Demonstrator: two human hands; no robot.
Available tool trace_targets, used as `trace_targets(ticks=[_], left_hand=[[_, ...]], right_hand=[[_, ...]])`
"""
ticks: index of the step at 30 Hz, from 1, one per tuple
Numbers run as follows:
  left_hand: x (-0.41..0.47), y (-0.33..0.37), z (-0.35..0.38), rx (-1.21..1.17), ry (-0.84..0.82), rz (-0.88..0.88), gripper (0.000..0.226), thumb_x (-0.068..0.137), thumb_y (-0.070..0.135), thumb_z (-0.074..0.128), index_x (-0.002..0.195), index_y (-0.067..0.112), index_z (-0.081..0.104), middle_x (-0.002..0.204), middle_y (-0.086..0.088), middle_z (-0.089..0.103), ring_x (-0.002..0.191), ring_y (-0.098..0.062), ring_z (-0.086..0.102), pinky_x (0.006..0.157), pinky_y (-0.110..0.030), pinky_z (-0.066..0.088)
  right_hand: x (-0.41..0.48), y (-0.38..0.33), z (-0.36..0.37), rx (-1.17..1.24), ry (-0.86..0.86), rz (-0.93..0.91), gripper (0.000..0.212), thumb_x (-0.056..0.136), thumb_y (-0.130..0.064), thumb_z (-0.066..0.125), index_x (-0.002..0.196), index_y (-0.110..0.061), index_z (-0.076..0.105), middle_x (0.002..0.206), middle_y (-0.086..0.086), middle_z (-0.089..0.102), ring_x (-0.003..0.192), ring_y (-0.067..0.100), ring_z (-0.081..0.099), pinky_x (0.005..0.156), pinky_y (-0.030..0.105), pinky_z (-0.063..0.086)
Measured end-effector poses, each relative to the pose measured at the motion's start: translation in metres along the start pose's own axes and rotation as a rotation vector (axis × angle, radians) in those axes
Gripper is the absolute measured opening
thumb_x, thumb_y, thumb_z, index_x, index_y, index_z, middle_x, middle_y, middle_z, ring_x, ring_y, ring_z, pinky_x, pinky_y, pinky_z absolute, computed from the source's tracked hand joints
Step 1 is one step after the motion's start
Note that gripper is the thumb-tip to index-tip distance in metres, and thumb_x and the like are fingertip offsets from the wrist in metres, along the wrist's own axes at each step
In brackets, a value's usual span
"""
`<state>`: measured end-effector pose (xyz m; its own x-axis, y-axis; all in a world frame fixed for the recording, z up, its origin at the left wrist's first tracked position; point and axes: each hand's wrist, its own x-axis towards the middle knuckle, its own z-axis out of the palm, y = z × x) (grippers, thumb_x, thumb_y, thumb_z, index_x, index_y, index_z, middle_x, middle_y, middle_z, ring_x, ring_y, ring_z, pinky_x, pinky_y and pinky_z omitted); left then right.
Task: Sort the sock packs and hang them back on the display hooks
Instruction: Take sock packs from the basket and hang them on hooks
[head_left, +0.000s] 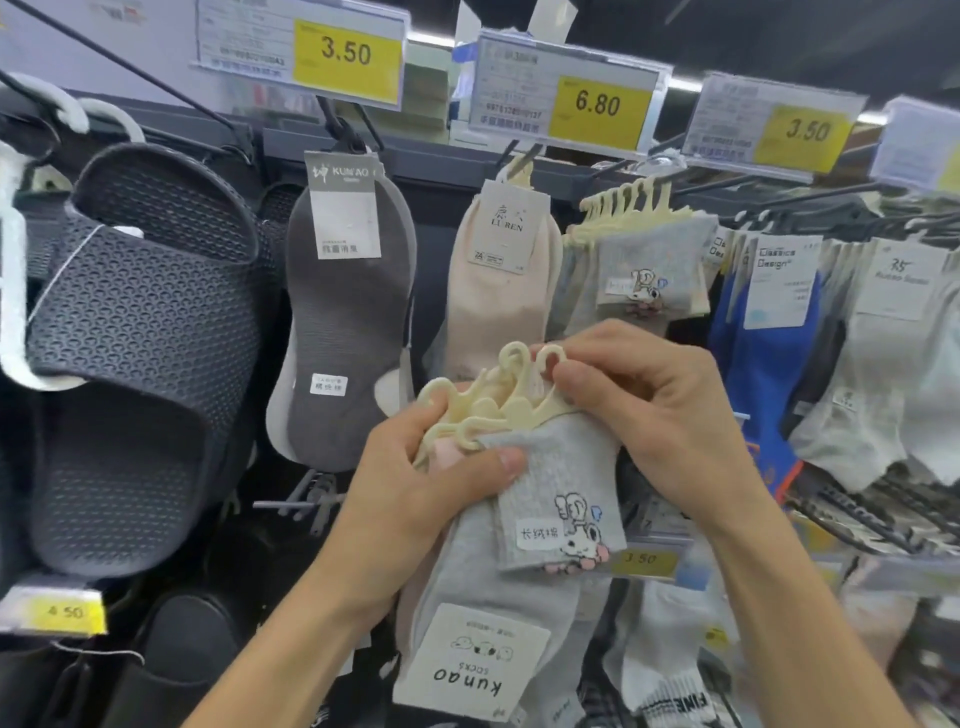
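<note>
Grey sock packs unhung below 6.80 tag | left hand clasps them, right hand pinches cream hangers | rehanging judged pending

A dark display rack carries the goods on display hooks. Left to right hang a black mesh slipper, a grey insole pack, a beige sock pack, grey cartoon sock packs on cream hangers, blue socks and pale grey socks. Yellow price tags sit above.
</note>
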<state>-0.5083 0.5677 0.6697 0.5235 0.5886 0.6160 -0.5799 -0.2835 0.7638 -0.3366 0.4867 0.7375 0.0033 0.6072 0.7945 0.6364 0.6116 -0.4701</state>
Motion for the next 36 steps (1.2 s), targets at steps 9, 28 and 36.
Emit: trace_targets(ticks=[9, 28, 36], left_hand=[[0.025, -0.008, 0.045, 0.044, -0.106, -0.041, 0.04, 0.077, 0.059, 0.073, 0.098, 0.025, 0.074, 0.094, -0.002, 0.078, 0.086, -0.016, 0.075, 0.067, -0.023, 0.057], [0.051, -0.018, 0.05, -0.074, 0.06, -0.22, 0.051, 0.078, 0.046, 0.079, 0.115, 0.012, 0.068, 0.1, -0.018, 0.074, 0.086, -0.033, 0.072, 0.071, -0.044, 0.058], [0.043, -0.012, 0.03, -0.052, 0.203, -0.015, 0.032, 0.081, 0.031, 0.073, 0.108, 0.015, 0.071, 0.096, -0.015, 0.076, 0.079, -0.029, 0.074, 0.064, -0.037, 0.06]], right_hand=[[-0.017, -0.005, -0.038, 0.043, 0.136, 0.075, 0.018, 0.087, -0.024, 0.066, 0.101, -0.023, 0.076, 0.087, 0.005, 0.07, 0.078, 0.008, 0.062, 0.066, 0.023, 0.047], [0.016, 0.027, -0.07, 0.386, 0.195, 0.137, 0.012, 0.088, -0.012, 0.069, 0.088, -0.022, 0.075, 0.08, -0.001, 0.076, 0.074, 0.011, 0.071, 0.068, 0.02, 0.055], [0.071, 0.043, -0.089, 0.291, 0.448, 0.106, 0.01, 0.091, -0.014, 0.069, 0.092, -0.022, 0.076, 0.081, -0.003, 0.077, 0.077, 0.01, 0.069, 0.071, 0.024, 0.055]])
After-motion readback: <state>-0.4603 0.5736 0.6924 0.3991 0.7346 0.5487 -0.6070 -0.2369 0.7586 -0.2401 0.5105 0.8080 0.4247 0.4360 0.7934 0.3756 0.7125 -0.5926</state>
